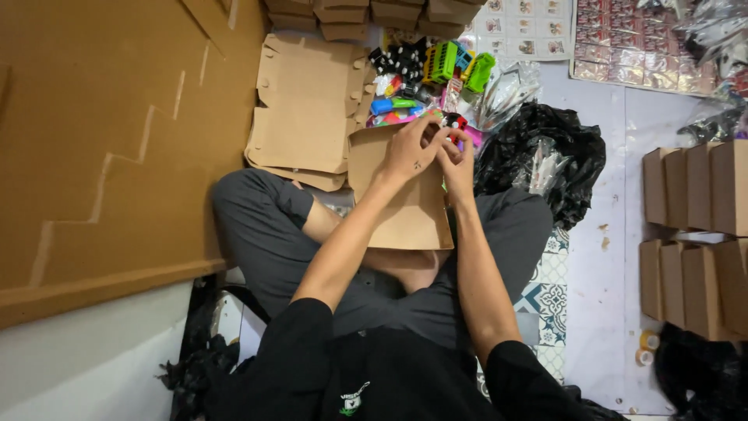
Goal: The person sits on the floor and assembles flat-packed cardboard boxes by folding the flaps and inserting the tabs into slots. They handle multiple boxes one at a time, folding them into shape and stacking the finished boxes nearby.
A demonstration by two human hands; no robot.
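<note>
I sit cross-legged with a flat brown cardboard box blank (405, 204) resting on my lap. My left hand (411, 148) lies on its top edge, fingers curled around a small red, black and white toy (454, 121). My right hand (457, 165) meets it there, fingers pinching the same small toy from the right. Both hands touch each other. Just beyond them lies a heap of colourful plastic toys (425, 74), green, blue, pink and black.
A stack of unfolded cardboard blanks (308, 105) lies on the floor ahead left. A large brown board (101, 140) fills the left. A black plastic bag (545, 152) sits to the right. Folded brown boxes (693, 234) stand at far right, tape rolls (647, 347) beside them.
</note>
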